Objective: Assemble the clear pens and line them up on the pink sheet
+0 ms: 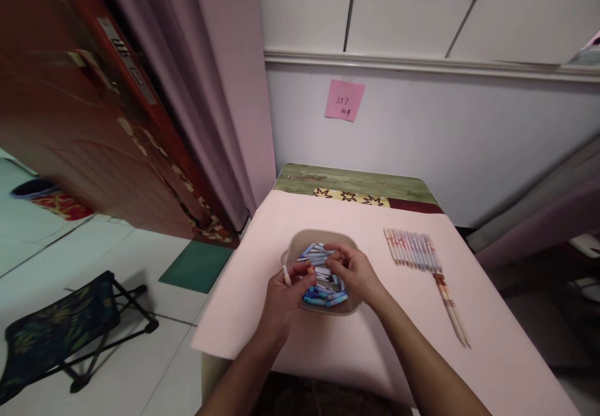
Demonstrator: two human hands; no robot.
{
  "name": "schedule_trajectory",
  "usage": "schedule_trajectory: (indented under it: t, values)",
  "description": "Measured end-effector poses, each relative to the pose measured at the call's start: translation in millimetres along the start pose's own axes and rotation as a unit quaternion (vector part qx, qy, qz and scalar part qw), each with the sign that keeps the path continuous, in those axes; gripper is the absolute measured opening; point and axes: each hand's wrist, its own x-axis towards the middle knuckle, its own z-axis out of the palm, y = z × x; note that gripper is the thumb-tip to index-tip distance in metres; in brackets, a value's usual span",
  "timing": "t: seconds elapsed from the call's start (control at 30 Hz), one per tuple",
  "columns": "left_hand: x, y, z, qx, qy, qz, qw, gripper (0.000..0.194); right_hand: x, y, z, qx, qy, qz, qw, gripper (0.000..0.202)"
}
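A beige plastic box point(349, 308) holds many blue, white and dark pen parts point(323, 298), some like caps and some like thin tubes. My left hand point(284, 294) is closed at the box's left side. Between its thumb and forefinger is a small orange-brown pen part point(310, 267), and a whitish stub point(287, 275) sticks out between its fingers. Over the box's right side, my right hand point(354, 272) has thumb and fingers curled together; whatever they pinch is too small to make out. Right of the box, a row of slim pens point(412, 250) lies side by side.
Two cream pens with brown ends point(452, 313) lie below the row on the pink-covered table point(244, 316). A pink note point(345, 100) is stuck to the wall behind. A folding stool point(65, 335) and a reddish wooden door point(107, 122) are at the left.
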Motion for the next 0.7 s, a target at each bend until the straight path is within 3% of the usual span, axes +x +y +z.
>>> schedule_trajectory:
  t: [0.1, 0.27, 0.37, 0.57, 0.7]
  values:
    - [0.8, -4.7, -0.2, 0.009, -0.005, 0.030, 0.999, 0.034, -12.8, -3.3, 10.3, 0.157, -0.001, 0.050, 0.986, 0.027]
    - [-1.4, -6.2, 0.5, 0.056, -0.016, 0.068, 0.996, 0.027, -30.5, -9.0, 29.6, 0.304, -0.003, 0.154, 0.940, 0.034]
    - [-2.7, -5.3, 1.6, 0.082, -0.017, 0.093, 0.992, 0.024, -33.5, -9.1, 35.9, 0.361, 0.000, 0.180, 0.915, 0.036]
    - [-2.5, -5.3, -2.5, 0.143, -0.056, 0.130, 0.980, 0.019, -30.7, -11.5, 32.2, 0.289, 0.083, 0.087, 0.950, 0.039]
    - [-4.5, -3.3, -2.4, 0.195, -0.083, 0.151, 0.966, 0.015, -33.6, -26.2, 25.9, 0.241, 0.095, 0.029, 0.965, 0.038]
